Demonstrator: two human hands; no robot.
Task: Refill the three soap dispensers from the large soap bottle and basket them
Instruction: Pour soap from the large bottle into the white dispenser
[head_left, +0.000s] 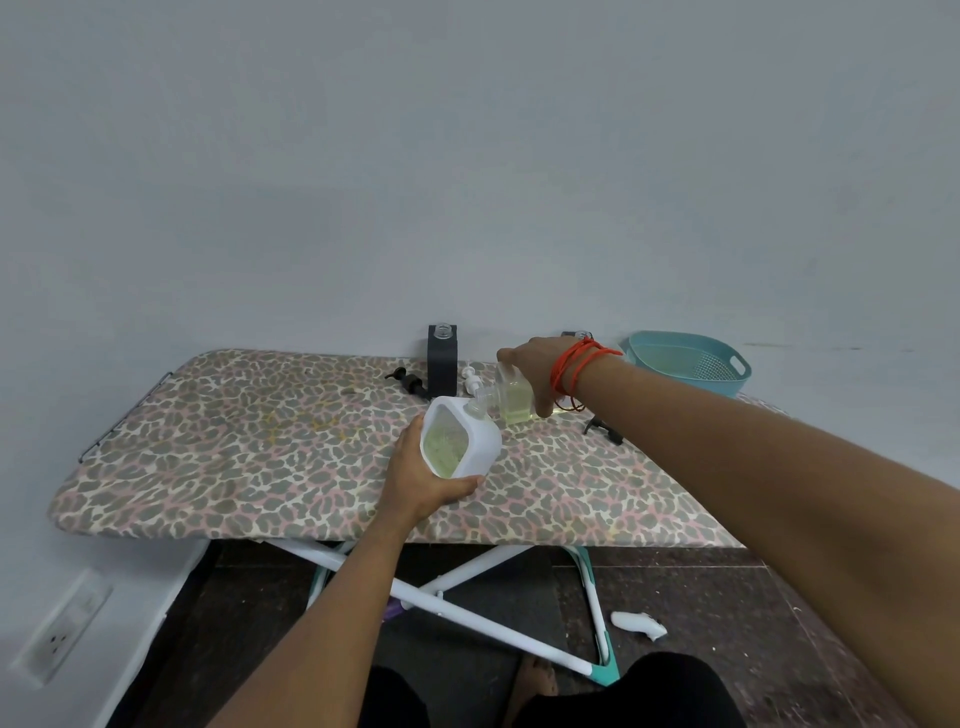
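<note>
The right hand (535, 364) grasps the clear dispenser (514, 402) from above, fingers curled round its sides. It stands on the board (234, 441), its lower part filled with yellowish soap. Just left of it, the left hand (421, 483) clasps the big bottle (467, 441), tilted with its spout at the clear dispenser's mouth. Behind and to its left stands an open-topped dark dispenser (442, 364), with a black pump (408, 379) and a white pump (471, 382) beside it. The basket (670, 374) sits well to the clear dispenser's right.

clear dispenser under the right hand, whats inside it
Pale yellow-green soap sits in the lower part of the clear dispenser; above it looks empty. The right hand grips its top and right side, so the opening is covered.
</note>
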